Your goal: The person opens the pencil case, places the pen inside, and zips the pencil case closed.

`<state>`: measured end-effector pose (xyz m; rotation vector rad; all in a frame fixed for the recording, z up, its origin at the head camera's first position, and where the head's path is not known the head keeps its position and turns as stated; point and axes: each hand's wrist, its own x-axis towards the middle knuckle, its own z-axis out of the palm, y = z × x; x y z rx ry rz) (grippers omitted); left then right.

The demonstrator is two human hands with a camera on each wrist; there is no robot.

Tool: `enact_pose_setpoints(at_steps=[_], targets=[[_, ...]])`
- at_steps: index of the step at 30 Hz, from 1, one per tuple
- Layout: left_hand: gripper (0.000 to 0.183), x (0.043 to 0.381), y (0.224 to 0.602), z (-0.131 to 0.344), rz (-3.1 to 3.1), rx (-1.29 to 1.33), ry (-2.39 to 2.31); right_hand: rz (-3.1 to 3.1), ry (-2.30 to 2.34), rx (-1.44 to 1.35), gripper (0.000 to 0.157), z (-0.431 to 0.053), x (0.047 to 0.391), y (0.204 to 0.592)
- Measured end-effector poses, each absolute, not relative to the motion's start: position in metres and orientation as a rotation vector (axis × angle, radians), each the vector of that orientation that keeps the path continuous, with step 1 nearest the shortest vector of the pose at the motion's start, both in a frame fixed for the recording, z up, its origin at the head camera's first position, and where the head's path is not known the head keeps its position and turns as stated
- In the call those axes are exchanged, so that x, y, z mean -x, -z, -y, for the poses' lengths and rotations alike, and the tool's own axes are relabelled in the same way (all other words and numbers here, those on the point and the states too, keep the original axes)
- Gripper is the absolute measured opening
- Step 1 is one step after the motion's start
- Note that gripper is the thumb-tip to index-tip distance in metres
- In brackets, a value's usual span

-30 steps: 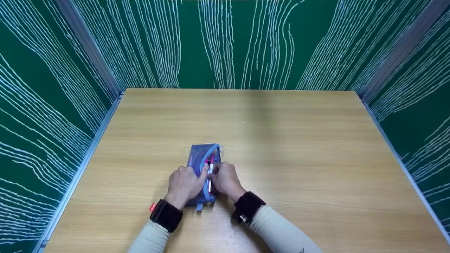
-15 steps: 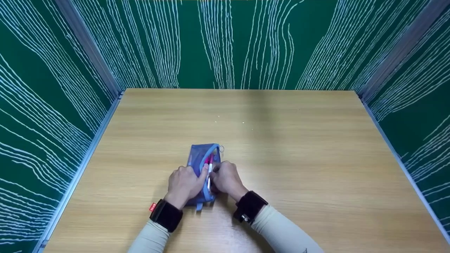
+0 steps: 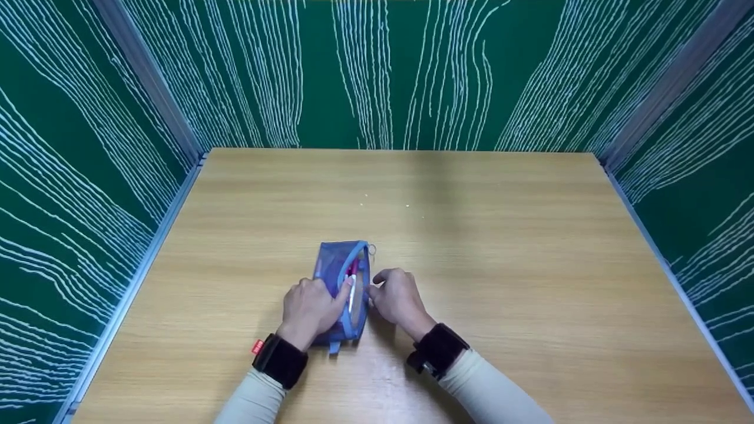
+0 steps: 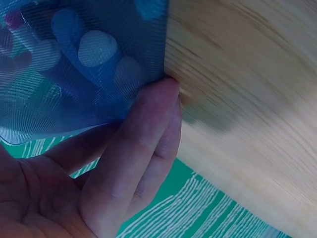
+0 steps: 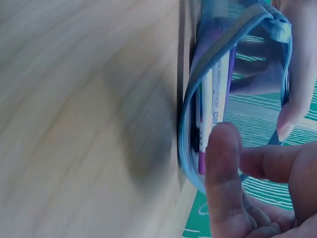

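Note:
A blue see-through mesh pencil case (image 3: 330, 259) lies on the table with its zipped mouth gaping to the right. Pens show inside it, among them a white-barrelled pen (image 5: 218, 91) with purple and magenta parts. My left hand (image 3: 312, 309) grips the case, thumb at the edge of the mouth and fingers against the mesh on the far side (image 4: 133, 144). Beside the right rim is my right hand (image 3: 397, 297), thumb and index finger apart with nothing seen between them. In the right wrist view its fingertip (image 5: 224, 144) overlaps the zip edge.
The pale wooden table (image 3: 500, 253) has a few tiny white specks (image 3: 407, 206) near its middle. A small metal ring (image 3: 371, 249) hangs at the case's far end. Green panels (image 3: 400, 70) with white wavy lines stand around the back and sides.
My right hand has drawn out of the case's mouth and moved right, to just beside the rim. The mouth shows wider now. My left hand has stayed nearly still on the case.

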<state>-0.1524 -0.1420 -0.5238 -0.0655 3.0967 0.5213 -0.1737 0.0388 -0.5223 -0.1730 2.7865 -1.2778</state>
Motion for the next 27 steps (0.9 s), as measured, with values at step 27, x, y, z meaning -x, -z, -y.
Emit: enact_pose_setpoints(at_steps=[27], targets=[[0.079,0.151,0.525,0.132,-3.115,0.068,-0.470,-2.776,1.367,0.112,0.025,-0.078,0.165,0.526]])
